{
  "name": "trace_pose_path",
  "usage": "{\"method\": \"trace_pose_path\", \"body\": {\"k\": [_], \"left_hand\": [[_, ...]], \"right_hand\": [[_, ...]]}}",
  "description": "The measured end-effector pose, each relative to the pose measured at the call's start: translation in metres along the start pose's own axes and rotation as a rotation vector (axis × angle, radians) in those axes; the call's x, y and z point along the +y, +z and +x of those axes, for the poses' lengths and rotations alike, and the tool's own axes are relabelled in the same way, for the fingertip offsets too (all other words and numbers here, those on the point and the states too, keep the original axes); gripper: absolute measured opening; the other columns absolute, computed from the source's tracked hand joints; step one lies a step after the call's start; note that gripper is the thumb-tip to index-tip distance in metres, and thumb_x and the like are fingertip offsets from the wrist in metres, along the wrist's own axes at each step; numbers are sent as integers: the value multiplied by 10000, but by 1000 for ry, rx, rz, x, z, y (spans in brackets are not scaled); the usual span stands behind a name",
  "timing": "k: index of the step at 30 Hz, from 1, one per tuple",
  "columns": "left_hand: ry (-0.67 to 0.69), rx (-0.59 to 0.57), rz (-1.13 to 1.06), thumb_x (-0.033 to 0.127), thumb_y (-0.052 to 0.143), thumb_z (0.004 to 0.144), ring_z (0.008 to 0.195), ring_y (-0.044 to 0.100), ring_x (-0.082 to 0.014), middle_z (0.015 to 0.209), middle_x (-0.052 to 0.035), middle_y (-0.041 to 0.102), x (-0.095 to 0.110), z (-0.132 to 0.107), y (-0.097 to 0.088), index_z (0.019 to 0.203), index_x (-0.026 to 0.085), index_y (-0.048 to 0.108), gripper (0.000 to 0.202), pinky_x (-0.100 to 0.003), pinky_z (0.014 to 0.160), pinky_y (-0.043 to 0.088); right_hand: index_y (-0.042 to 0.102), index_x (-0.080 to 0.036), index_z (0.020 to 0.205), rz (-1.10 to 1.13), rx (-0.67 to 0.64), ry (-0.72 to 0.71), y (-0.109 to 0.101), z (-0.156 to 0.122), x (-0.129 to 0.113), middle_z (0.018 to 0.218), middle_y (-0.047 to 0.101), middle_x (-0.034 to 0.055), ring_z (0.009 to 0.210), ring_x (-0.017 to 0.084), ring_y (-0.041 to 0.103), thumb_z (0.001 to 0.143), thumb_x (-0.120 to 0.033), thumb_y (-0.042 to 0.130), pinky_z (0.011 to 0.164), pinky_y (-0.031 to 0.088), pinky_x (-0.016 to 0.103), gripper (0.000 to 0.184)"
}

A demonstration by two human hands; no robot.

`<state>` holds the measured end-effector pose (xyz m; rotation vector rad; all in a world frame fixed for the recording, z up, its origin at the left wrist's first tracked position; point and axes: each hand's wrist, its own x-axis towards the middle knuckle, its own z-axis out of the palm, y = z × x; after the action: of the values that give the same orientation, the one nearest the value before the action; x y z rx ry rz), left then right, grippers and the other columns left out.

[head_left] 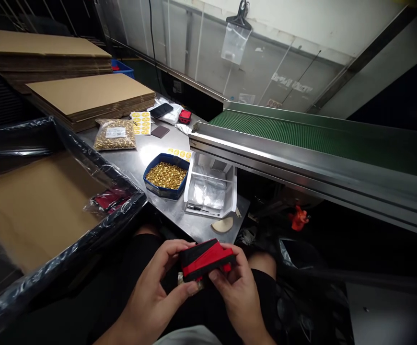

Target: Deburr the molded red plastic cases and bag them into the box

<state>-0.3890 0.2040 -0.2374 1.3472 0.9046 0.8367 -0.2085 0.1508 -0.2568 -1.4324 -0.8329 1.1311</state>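
Note:
A red and black plastic part (208, 261), shaped like a small housing, is held above my lap between both hands. My left hand (158, 282) is closed on its left end, with the thumb below. The right end is gripped by my right hand (239, 287), thumb underneath. Near my left fingers, under the part, is a small pale piece that I cannot make out. Beyond the hands, a blue tray (167, 190) of small brass-coloured pieces (166, 175) stands on the metal table (161, 206). Beside it is a white box (233, 191) with clear plastic bags (208, 189).
At left stands a carton lined with black plastic (97, 239), holding bagged red parts (111, 199). Behind are cardboard stacks (93, 93), a bag of brass pieces (115, 134), sticker sheets (141, 123) and a phone (161, 110). A green conveyor belt (273, 132) runs along the right.

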Motion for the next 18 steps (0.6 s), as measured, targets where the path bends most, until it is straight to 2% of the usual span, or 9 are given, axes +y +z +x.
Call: {"method": "trace_pose_path", "body": {"k": [3, 6, 9, 12, 15, 18], "left_hand": [[-52, -37, -52, 309, 694, 885, 1172, 595, -213, 1262, -29, 573, 1, 1, 1, 1223, 300, 481, 400, -287, 1014, 475], [-80, -34, -19, 347, 730, 854, 1116, 627, -211, 1229, -23, 612, 1, 1, 1, 1252, 309, 473, 475, -283, 978, 485], [-87, -29, 58, 393, 764, 817, 1151, 611, -227, 1280, -12, 613, 2, 2, 0, 1298, 337, 488, 557, -296, 1001, 467], [-44, -24, 155, 391, 798, 777, 1137, 613, -224, 1254, 4, 630, 5, 5, 1, 1271, 344, 534, 561, -288, 982, 473], [54, 35, 298, 253, 770, 780, 1083, 624, -204, 1167, 18, 648, 6, 7, 4, 1166, 327, 574, 439, -275, 925, 493], [126, 78, 451, 116, 683, 773, 1050, 633, -196, 1142, 27, 654, 3, 6, 6, 1168, 335, 553, 469, -278, 899, 505]], "right_hand": [[537, -265, 1122, 90, 17, -6, -1, 0, 0, 1072, 682, 33, 954, 188, 681, 769, -329, 784, 821, 580, 282, 435], [551, -269, 1118, 58, 22, -13, -3, 2, -2, 1047, 686, 24, 898, 175, 678, 769, -326, 791, 784, 566, 272, 427], [584, -285, 1125, -82, 26, -103, -6, 3, -5, 1117, 660, 25, 997, 190, 651, 788, -321, 778, 866, 536, 299, 391], [613, -299, 1115, -230, 37, -274, -9, 3, -9, 1169, 626, 26, 1116, 210, 601, 811, -280, 758, 966, 497, 337, 338], [614, -311, 1156, -373, 10, -439, -12, 2, -13, 1220, 591, 40, 1140, 213, 593, 838, -220, 719, 986, 497, 354, 346], [578, -314, 1245, -493, -6, -538, -12, 1, -13, 1252, 581, 63, 1160, 224, 590, 853, -183, 685, 1002, 502, 380, 427]]}}
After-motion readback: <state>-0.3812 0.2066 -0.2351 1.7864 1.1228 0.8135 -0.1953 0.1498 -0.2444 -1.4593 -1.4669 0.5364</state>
